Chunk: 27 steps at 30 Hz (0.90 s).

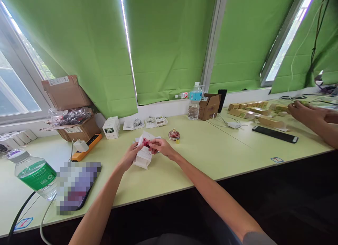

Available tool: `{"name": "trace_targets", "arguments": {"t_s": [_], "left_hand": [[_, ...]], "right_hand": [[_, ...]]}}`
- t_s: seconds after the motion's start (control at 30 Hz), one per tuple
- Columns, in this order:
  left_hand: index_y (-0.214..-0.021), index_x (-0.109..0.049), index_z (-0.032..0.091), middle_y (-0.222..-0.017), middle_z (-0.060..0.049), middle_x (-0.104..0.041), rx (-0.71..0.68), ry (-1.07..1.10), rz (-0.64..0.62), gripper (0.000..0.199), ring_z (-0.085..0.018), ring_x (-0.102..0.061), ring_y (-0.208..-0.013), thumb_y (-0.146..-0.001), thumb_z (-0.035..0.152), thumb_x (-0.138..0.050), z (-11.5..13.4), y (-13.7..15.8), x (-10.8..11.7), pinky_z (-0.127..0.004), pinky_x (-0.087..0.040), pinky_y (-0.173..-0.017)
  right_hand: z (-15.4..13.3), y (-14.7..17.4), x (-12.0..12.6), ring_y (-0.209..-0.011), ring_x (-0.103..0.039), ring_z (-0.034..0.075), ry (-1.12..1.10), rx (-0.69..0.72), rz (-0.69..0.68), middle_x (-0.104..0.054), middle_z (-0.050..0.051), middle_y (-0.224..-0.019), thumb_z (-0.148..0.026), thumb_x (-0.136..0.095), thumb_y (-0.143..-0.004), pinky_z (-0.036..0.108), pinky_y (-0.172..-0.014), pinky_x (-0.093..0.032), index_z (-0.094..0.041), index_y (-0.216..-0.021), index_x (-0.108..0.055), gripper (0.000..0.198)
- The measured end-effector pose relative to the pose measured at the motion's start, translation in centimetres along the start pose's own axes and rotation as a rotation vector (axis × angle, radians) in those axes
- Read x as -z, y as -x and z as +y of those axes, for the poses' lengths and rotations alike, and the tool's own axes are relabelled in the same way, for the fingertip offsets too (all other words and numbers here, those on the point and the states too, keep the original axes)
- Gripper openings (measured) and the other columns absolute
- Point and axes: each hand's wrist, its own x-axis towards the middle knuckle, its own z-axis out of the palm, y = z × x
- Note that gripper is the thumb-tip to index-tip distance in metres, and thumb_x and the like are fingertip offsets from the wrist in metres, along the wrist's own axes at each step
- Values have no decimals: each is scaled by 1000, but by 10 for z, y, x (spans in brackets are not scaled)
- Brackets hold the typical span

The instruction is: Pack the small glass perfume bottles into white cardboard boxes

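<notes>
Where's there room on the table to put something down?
There's a wide bare patch between the round bottle and the black phone, and a smaller one on the near side of the held white box. It's crowded around the orange power strip.

No text legible: print on white carton point(143, 157), bottle label point(39, 175) blurred.

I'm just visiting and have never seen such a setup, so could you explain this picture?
There is no machine here: these are a person's own bare hands. The single picture comes from a camera worn on their head, looking forward and down. The left hand holds a white carton; the right hand touches it near a red patch. On the pale table are also a water bottle with a blue label, a black phone and an orange power strip. Another person's hand shows far right.
</notes>
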Motion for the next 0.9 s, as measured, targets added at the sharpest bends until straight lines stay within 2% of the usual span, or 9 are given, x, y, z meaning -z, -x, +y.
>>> {"name": "trace_targets", "arguments": {"t_s": [0.13,0.47,0.6,0.9], "left_hand": [[-110,-61,16,-104,-11,-69,1,17,33,44,-24,-66,-87,-72,34,-71,-1,0,0,-29,-47,-72],[-104,-64,14,-98,-12,-70,54,70,189,41,-23,-67,-81,-74,42,-67,0,-3,3,-26,-47,-61],[-104,-64,15,-98,-10,-70,26,85,211,43,-23,-67,-82,-73,45,-67,-1,-4,6,-26,-47,-60],[-108,-63,14,-99,-12,-70,-3,146,208,44,-23,-67,-83,-76,43,-66,-7,-10,17,-26,-48,-62]], "right_hand": [[0,-1,0,-61,-59,11,21,2,29,-69,6,-81,-46,-65,-76,24,-59,-49,-15,-94,-66,36],[1,-1,2,-59,-58,10,55,29,70,-66,4,-79,-36,-68,-75,24,-58,-51,-18,-104,-63,35],[-2,2,1,-61,-59,10,74,53,26,-63,2,-80,-34,-69,-73,25,-59,-51,-22,-111,-61,41],[-4,3,2,-75,-58,12,184,44,-69,-58,5,-99,-27,-74,-67,25,-63,-54,-29,-125,-53,62]]}}
